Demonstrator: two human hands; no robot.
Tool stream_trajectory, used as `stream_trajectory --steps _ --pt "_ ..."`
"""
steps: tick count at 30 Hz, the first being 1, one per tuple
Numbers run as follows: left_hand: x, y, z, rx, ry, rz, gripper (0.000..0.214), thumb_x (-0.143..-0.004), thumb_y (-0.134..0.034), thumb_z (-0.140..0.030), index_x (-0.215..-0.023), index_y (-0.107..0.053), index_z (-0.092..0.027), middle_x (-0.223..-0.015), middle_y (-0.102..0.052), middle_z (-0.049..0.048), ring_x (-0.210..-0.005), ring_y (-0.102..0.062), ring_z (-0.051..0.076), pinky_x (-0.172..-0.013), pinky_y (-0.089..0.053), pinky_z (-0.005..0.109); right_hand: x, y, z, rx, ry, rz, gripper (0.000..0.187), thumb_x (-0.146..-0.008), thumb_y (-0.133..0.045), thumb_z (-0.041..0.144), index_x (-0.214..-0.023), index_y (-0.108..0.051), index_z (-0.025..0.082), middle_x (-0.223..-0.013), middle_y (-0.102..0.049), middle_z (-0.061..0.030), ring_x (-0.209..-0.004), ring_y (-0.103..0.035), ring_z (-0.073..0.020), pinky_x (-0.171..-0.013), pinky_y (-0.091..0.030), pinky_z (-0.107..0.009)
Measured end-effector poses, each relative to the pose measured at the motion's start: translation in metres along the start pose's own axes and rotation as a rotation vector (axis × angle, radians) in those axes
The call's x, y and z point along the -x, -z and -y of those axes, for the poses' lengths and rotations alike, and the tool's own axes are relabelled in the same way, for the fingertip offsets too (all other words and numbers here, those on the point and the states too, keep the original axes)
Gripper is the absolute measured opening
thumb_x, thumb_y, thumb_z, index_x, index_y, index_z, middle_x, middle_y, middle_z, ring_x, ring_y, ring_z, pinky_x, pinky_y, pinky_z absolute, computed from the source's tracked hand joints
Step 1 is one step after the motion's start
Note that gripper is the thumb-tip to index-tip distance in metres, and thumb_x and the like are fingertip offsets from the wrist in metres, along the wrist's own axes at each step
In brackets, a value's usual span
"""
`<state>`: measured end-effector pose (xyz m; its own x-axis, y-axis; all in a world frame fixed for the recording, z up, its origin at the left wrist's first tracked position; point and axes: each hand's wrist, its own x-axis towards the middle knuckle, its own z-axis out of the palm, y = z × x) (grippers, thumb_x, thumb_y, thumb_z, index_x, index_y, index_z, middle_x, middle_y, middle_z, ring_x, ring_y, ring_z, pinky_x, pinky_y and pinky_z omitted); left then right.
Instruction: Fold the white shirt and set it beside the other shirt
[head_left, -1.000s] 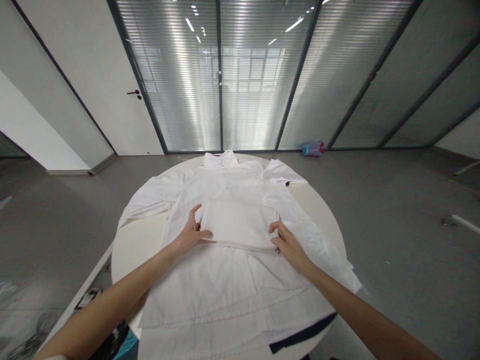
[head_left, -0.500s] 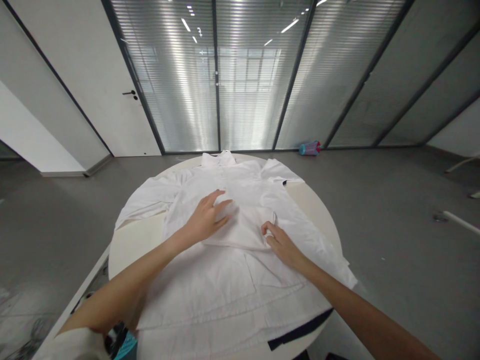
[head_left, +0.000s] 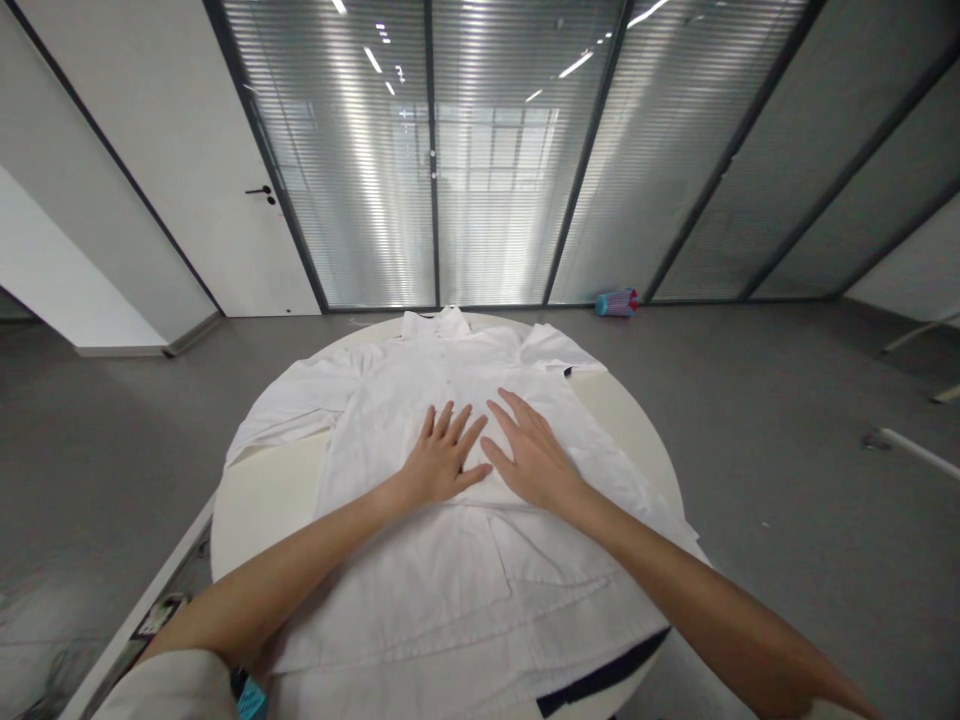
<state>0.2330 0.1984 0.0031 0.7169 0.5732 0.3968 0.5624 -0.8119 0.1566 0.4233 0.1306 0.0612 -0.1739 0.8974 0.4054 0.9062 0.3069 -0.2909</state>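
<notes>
Head view: left hand (head_left: 442, 455) and right hand (head_left: 532, 452) both open, fingers spread, palms flat on a white shirt (head_left: 405, 590), gripping nothing, just apart. Shirt lies across a round white table (head_left: 270, 530), collar at far edge, lower part over near edge.
</notes>
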Motion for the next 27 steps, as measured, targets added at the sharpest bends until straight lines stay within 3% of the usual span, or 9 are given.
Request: stream_trajectory --steps 4,9,14,19,24,27 --pt "0.000 -0.002 0.000 -0.108 0.011 0.051 0.081 -0.093 -0.045 -0.063 -0.156 -0.029 -0.015 -0.161 -0.029 0.0146 -0.150 -0.017 0.040 -0.120 -0.010 0.061 -0.008 -0.032 0.001 0.117 0.007 0.235 0.075 -0.100 -0.024 0.059 -0.155 -0.031 0.010 -0.162 -0.025 -0.0186 -0.151 -0.018 -0.0310 -0.121 -0.018 -0.052" --pt "0.002 -0.004 -0.001 -0.151 -0.001 0.058 0.082 -0.093 -0.046 -0.062 -0.155 -0.030 -0.012 -0.161 -0.028 0.0159 -0.150 -0.017 0.039 -0.121 -0.011 0.060 -0.002 -0.058 -0.019 0.109 -0.015 0.308 0.082 -0.099 -0.019 0.065 -0.159 -0.019 0.008 -0.163 -0.020 -0.0184 -0.152 -0.015 -0.0275 -0.123 -0.016 -0.048" --pt "0.000 -0.002 -0.004 -0.116 0.027 0.038 0.083 -0.093 -0.047 -0.060 -0.155 -0.029 -0.009 -0.160 -0.030 0.0171 -0.150 -0.019 0.038 -0.122 -0.012 0.058 -0.006 -0.050 -0.023 0.016 -0.038 0.354 0.082 -0.098 -0.022 0.066 -0.159 -0.022 0.010 -0.163 -0.019 -0.0168 -0.152 -0.015 -0.0263 -0.123 -0.014 -0.048" --pt "0.003 0.013 0.002 -0.088 0.063 0.040 0.072 -0.096 -0.041 -0.062 -0.151 -0.040 -0.015 -0.159 -0.033 0.0155 -0.150 -0.022 0.035 -0.122 -0.017 0.055 -0.001 -0.029 -0.037 -0.010 -0.009 0.334 0.074 -0.099 -0.024 0.066 -0.154 -0.039 0.019 -0.162 -0.027 -0.0118 -0.152 -0.016 -0.0269 -0.123 -0.014 -0.049" --pt "0.036 0.029 0.018 -0.084 -0.021 0.128 0.092 -0.085 -0.045 -0.079 -0.158 -0.027 -0.025 -0.165 -0.020 0.0120 -0.151 -0.011 0.040 -0.119 -0.013 0.064 0.009 -0.034 -0.048 0.069 -0.126 0.339 0.067 -0.098 -0.032 0.064 -0.155 -0.035 0.028 -0.162 -0.028 -0.0082 -0.150 -0.020 -0.0312 -0.121 -0.014 -0.056" --pt "0.057 0.035 0.028 -0.062 -0.080 0.200 0.095 -0.086 -0.045 -0.078 -0.160 -0.015 -0.028 -0.166 -0.013 0.0092 -0.152 -0.008 0.038 -0.119 -0.021 0.059 0.009 -0.044 -0.049 0.062 -0.151 0.344 0.068 -0.097 -0.035 0.063 -0.155 -0.034 0.028 -0.160 -0.032 -0.0090 -0.149 -0.023 -0.0318 -0.120 -0.015 -0.055"
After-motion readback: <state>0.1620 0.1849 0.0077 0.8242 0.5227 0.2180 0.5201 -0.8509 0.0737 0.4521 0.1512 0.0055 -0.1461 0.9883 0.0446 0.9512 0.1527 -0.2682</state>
